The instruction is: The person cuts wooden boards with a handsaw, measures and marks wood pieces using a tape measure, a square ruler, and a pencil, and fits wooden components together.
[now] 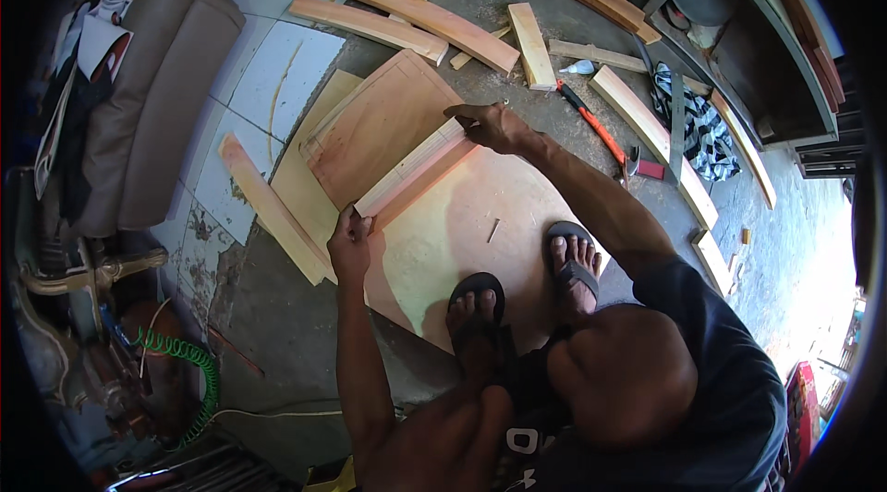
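Note:
A squared length of pale wood (413, 168) with thin lines across its top lies slantwise in front of me. My left hand (349, 242) is closed on its near left end, fingers pinched at the corner. At the far right end, my right hand (495, 126) grips the wood between thumb and fingers. Just beyond it is a reddish wooden panel (383, 118) with lines drawn along its edges. Under the wood and my sandalled feet spreads a pale plywood sheet (443, 242). A small thin stick-like piece (494, 230) rests on that sheet.
Several loose boards (430, 21) lie on the floor ahead. To the right are an orange-handled hammer (596, 127), a metal-bladed square (678, 127), a long board (656, 141) and a checkered cloth (710, 136). A brown padded seat (152, 99) and a green coiled hose (205, 367) are at left.

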A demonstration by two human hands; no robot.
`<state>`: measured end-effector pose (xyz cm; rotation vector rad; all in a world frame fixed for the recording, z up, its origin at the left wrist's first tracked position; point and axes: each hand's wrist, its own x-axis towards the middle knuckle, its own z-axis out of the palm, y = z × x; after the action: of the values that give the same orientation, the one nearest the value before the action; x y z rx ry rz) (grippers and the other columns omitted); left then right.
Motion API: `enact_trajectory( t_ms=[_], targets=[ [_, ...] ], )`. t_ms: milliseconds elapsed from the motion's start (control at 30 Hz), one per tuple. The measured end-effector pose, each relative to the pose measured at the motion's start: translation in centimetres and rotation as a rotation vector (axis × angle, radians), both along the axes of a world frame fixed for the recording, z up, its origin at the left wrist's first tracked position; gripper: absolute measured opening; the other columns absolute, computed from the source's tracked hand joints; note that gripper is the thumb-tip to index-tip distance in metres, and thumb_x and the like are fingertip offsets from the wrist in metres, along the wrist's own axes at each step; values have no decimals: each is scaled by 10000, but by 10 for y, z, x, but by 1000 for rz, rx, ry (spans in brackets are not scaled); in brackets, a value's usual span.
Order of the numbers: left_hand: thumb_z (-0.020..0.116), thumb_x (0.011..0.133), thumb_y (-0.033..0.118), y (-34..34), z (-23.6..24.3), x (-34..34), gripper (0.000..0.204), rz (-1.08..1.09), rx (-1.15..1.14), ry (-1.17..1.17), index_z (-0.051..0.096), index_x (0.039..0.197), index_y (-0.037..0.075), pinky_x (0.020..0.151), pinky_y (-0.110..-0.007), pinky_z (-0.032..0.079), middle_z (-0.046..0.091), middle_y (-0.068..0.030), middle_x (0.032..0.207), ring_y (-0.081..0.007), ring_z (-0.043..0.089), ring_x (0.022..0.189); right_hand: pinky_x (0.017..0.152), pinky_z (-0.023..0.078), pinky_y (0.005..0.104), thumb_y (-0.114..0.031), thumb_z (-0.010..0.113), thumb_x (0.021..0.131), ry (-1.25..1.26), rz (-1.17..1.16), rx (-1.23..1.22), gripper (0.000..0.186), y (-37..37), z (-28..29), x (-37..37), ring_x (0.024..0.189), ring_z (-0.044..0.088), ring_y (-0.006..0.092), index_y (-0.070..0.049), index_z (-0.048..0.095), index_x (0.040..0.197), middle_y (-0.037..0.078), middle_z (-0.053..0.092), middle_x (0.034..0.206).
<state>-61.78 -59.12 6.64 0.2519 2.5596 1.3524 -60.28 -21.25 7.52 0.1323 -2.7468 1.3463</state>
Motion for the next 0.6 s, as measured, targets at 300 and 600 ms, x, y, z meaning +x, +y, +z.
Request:
enact_trajectory(
  t_ms=[300,600],
  targets=[
    [613,995,36,-11,-9,3,384,33,109,19,560,1372,-10,931,-328,541,726,-175,1161,-205,699,1075,761,578,443,-64,603,936,45,-30,-36,400,-11,-5,1,922,730,356,-150,626,1327,180,733,1052],
    [553,1029,38,-4,-7,7,369,6,142,-13,530,1387,-49,936,-306,527,687,-160,1226,-189,675,1059,723,582,455,-109,614,957,81,-65,-26,364,-7,-16,6,872,720,394,-162,630,1316,184,732,1013]
  ],
)
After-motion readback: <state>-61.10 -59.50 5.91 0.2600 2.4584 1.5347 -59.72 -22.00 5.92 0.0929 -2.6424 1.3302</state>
